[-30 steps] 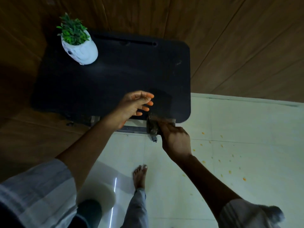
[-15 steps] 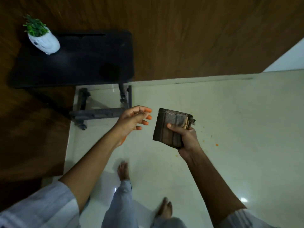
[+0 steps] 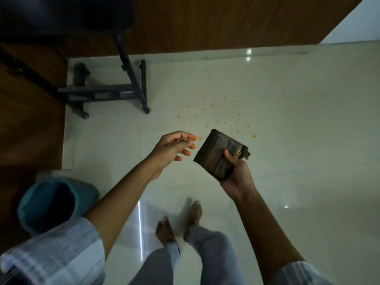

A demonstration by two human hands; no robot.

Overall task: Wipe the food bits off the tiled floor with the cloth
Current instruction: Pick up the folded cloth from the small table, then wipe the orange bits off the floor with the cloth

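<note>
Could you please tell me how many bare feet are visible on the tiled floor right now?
2. The left foot and the right foot stand side by side on the tiled floor, below the hands. Trouser legs cover both ankles.

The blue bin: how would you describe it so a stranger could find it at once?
Start at the pale tiled floor and go to its near-left corner, beside the dark wooden floor. There stands the blue bin, round and open at the top. It is the only blue thing here, unlike the black stand farther away.

Glossy pale tiled floor, wood-panelled wall, black wheeled table, teal bin.
</note>
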